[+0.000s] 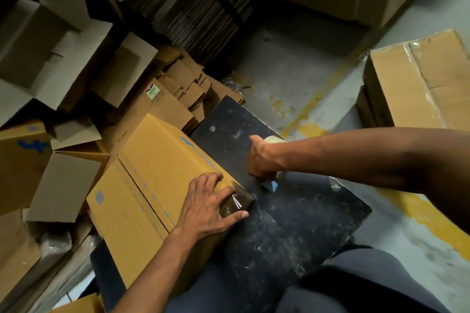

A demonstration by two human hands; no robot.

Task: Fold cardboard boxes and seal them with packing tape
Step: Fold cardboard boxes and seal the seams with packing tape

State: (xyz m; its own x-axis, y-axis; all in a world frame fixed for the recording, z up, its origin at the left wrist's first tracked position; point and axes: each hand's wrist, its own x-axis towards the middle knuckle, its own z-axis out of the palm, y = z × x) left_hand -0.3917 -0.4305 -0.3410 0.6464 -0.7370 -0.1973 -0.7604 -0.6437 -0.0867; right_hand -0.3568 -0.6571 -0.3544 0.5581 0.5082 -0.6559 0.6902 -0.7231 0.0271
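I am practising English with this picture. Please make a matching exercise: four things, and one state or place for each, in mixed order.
1. left hand
2. right hand
3. yellow box
4. black board

a. lies under the box
b. grips the tape roll
c. presses tape onto the box corner
d. flaps closed, blue print

Pairs: 1-c, 2-b, 3-d, 4-a

Two hands, left (211, 201) and right (262, 157), one yellow box (157, 175), one tape roll (273, 140), one black board (292, 211); loose cartons (58, 40) around them too many to count.
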